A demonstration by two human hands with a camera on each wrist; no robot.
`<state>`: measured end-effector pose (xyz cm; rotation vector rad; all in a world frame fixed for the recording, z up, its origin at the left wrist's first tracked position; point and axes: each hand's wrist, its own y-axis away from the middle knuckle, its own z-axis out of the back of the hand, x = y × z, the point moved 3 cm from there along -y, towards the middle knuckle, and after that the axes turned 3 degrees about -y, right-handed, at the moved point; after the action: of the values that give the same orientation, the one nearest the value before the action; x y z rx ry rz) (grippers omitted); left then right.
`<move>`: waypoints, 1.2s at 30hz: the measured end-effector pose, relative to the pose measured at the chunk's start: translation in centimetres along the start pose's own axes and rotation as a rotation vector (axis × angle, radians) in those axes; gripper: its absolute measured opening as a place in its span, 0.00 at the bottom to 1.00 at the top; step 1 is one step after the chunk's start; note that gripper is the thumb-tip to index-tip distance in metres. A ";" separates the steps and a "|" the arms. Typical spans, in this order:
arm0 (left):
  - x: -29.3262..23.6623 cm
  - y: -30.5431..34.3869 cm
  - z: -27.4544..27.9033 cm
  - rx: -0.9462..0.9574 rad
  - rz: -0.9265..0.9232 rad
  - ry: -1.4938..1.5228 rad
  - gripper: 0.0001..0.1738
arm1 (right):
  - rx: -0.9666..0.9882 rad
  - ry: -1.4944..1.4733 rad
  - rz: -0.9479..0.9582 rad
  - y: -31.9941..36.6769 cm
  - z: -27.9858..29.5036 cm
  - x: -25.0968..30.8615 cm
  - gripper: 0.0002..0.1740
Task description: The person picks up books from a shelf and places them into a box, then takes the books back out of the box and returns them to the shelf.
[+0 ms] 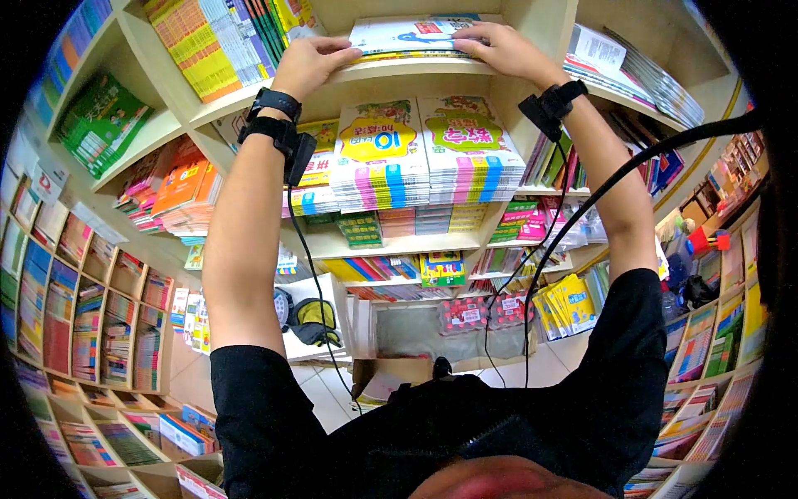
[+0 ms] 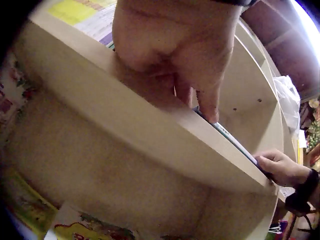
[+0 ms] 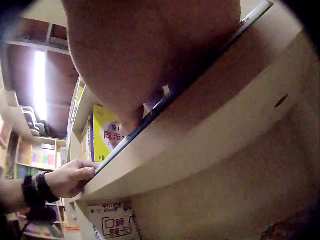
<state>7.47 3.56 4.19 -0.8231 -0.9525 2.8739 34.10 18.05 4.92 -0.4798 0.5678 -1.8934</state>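
Note:
A small pile of thin books (image 1: 407, 35), the top one white with a blue figure, lies flat on the upper shelf in the head view. At its left end is my left hand (image 1: 312, 65), thumb and fingers on the corner. My right hand (image 1: 504, 51) grips the right end, thumb at the front edge. In the left wrist view the left hand (image 2: 175, 45) has fingertips at the thin book edge (image 2: 230, 137). The right wrist view shows the right hand (image 3: 150, 55) over the book edge (image 3: 117, 149), which lies along the shelf's front.
Upright books (image 1: 195, 50) stand left of the pile, and more books (image 1: 603, 62) fill the compartment to the right. Below are two tall stacks of workbooks (image 1: 381, 158). A black cable (image 1: 632, 158) crosses by my right arm. Red-capped bottle packs (image 1: 463, 316) sit low down.

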 end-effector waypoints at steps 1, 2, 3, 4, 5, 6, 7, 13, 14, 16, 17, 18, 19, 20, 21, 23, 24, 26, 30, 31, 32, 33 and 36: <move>-0.2 0.0 -0.1 -0.002 0.023 0.007 0.25 | -0.031 0.058 0.049 0.2 0.1 0.1 0.22; -0.2 -0.1 -0.3 0.006 0.022 0.006 0.25 | -0.031 0.055 0.041 0.3 0.0 -0.1 0.22; -0.2 -0.2 -0.4 -0.017 0.023 -0.035 0.25 | -0.005 0.009 -0.022 0.2 -0.1 -0.5 0.22; -0.2 -0.3 -0.5 -0.042 0.023 -0.077 0.24 | 0.018 -0.037 -0.082 -0.1 -0.1 -0.9 0.23; -0.2 -0.3 -0.5 -0.039 0.022 -0.079 0.24 | 0.017 -0.039 -0.043 -0.4 -0.1 -1.4 0.22; -0.1 -0.3 -0.5 -0.035 0.023 -0.072 0.24 | 0.016 -0.041 -0.046 0.1 0.5 0.0 0.22; -0.1 -0.4 -0.5 -0.034 0.020 -0.065 0.24 | -0.082 0.020 0.073 0.7 1.4 1.7 0.17; 0.7 -0.9 -0.2 -0.023 -0.041 -0.047 0.25 | -0.309 0.060 0.221 1.7 1.8 4.5 0.14; 0.9 -1.0 -0.2 -0.012 -0.044 -0.045 0.25 | -0.311 0.058 0.223 1.3 1.1 3.5 0.14; 0.5 -0.7 -0.1 0.005 -0.046 -0.033 0.26 | -0.276 0.002 0.121 0.4 0.0 1.4 0.21; 0.4 -0.5 -0.1 0.023 -0.049 -0.018 0.26 | -0.281 -0.001 0.122 0.3 0.1 1.3 0.21; 0.3 -0.4 -0.2 0.023 -0.049 -0.023 0.26 | -0.234 -0.039 0.097 0.2 0.0 1.1 0.21; 0.3 -0.3 -0.3 0.018 -0.020 -0.011 0.25 | -0.187 -0.077 0.072 0.1 -0.1 1.0 0.20; 0.4 -0.3 -0.4 0.012 0.008 0.003 0.24 | -0.190 -0.078 0.074 0.0 -0.3 0.9 0.20; 0.4 -0.4 -0.6 0.012 0.009 0.002 0.24 | -0.237 0.018 0.103 0.2 -0.4 1.1 0.20; 0.5 -0.3 -0.8 -0.055 -0.044 -0.047 0.27 | -0.281 0.112 0.130 0.9 -0.1 2.0 0.20; 0.8 -0.4 -1.0 -0.053 -0.039 -0.045 0.27 | -0.280 0.065 0.128 1.5 0.7 3.3 0.17; 1.0 -0.6 -1.1 -0.033 -0.033 0.000 0.26 | -0.279 0.019 0.126 1.9 1.1 4.1 0.14; 0.2 -0.2 -0.2 0.011 -0.065 0.031 0.23 | -0.296 0.064 0.176 1.2 0.2 1.6 0.16; 0.2 -0.2 0.0 0.005 -0.012 0.047 0.23 | -0.277 0.130 0.188 0.9 -0.4 0.2 0.18; 0.3 -0.3 0.0 0.003 0.040 0.064 0.23 | -0.278 0.131 0.185 0.9 0.1 0.9 0.18; 0.7 -0.6 0.0 0.008 0.039 0.066 0.23 | -0.221 0.004 0.100 1.0 1.0 2.1 0.16; 0.3 -1.0 0.1 0.010 0.011 0.072 0.25 | -0.171 -0.040 0.035 0.9 1.2 2.8 0.16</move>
<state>6.99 4.31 4.67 -0.9263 -0.9290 2.8340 34.40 15.00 5.56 -0.6137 0.7105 -1.8059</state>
